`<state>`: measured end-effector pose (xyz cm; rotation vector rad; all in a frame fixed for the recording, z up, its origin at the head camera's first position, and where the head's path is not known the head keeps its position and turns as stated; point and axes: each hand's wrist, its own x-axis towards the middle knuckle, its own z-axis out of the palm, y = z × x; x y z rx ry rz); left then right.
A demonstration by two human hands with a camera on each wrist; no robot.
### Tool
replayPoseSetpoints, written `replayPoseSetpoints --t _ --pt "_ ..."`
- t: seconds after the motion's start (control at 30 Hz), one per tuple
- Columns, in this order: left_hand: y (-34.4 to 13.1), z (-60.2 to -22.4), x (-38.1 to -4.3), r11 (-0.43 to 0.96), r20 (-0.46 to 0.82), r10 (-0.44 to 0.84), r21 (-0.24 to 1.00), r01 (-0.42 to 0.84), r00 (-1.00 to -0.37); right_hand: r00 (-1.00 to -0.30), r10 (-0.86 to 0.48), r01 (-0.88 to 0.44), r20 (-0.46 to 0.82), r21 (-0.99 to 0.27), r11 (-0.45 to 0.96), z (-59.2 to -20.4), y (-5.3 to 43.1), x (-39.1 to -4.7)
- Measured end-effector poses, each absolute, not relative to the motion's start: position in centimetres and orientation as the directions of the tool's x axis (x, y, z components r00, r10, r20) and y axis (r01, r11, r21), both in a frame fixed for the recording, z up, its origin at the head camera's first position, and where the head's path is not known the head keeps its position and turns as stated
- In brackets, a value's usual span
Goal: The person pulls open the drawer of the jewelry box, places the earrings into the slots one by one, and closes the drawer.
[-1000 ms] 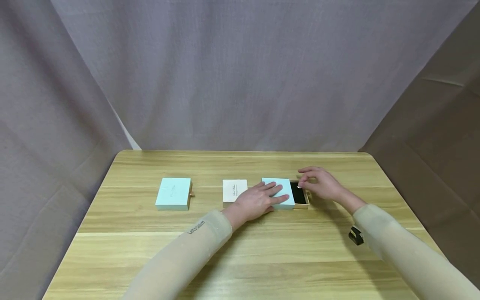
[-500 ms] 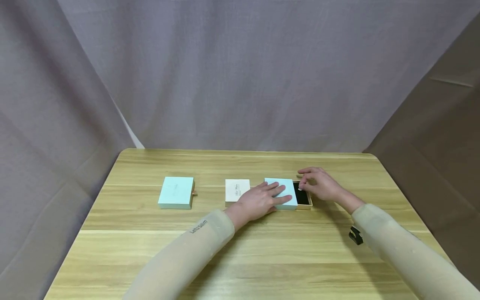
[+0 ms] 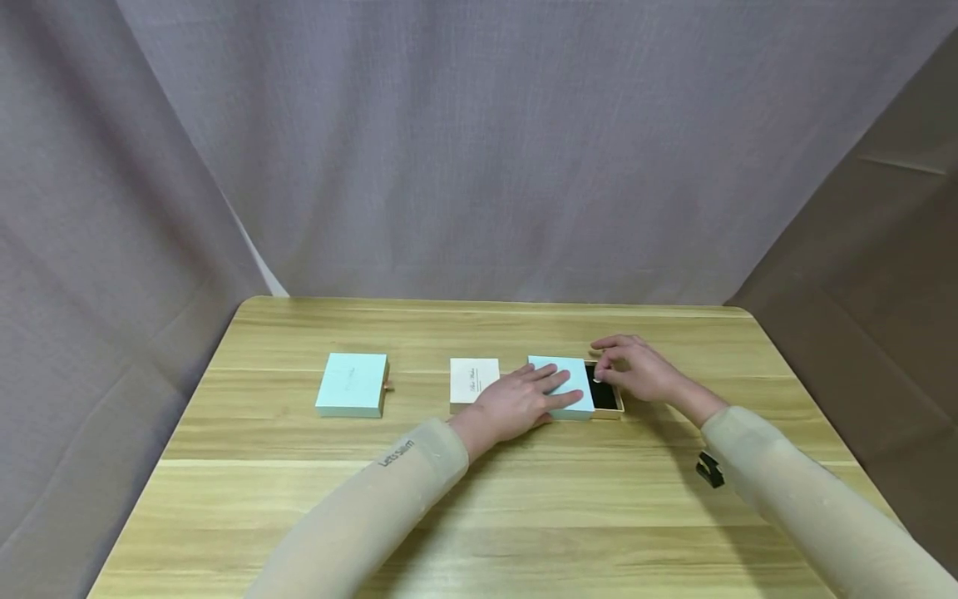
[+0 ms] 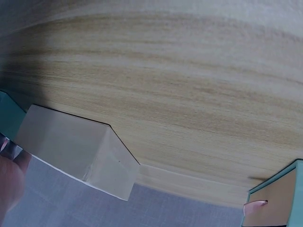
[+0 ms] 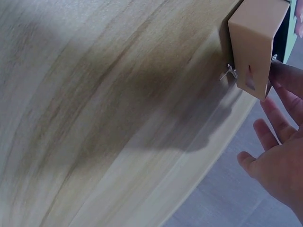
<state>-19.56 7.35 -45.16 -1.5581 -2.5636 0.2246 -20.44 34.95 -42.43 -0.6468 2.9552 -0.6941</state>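
Observation:
My left hand (image 3: 512, 403) rests with fingers spread on the sleeve of a light blue drawer box (image 3: 578, 371). The box's gold-edged drawer (image 3: 604, 397), lined in black, is pulled partly out to the right. Over the drawer my right hand (image 3: 636, 370) pinches a small shiny piece between thumb and index finger; in the right wrist view it looks like a silver earring (image 5: 274, 57), mostly hidden by the fingertips. Another silver earring (image 5: 230, 72) with a thin post lies on the table beside the drawer's tan front (image 5: 251, 42).
A white box (image 3: 471, 378) with printed lettering stands just left of the blue box, partly behind my left hand. Farther left is a second light blue box (image 3: 352, 383), closed, with a pink ribbon tab (image 4: 255, 206). Grey curtains (image 3: 479, 150) surround the wooden table (image 3: 524, 516).
The whole head view shifted slightly early on. My right hand has moved very slightly left over the drawer, still pinching. The left hand stays on the box.

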Motion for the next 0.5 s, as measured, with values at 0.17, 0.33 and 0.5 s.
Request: replayPoseSetpoints --t 0.17,0.33,0.5 --pt "7.43 -45.14 -19.57 0.454 0.035 0.889 -0.192 0.870 -0.457 -0.918 -0.392 -0.375 0.055 -0.438 0.817 -42.49 34.98 -20.50" --pt "7.47 -45.16 -19.63 0.451 0.038 0.891 -0.192 0.872 -0.453 -0.923 -0.380 -0.365 0.056 -0.437 0.822 -42.44 34.87 -20.51" --pt "7.50 -45.34 -19.74 0.447 0.048 0.894 -0.184 0.875 -0.446 -0.924 -0.377 -0.361 0.054 -0.446 0.819 -42.42 34.71 -20.56"
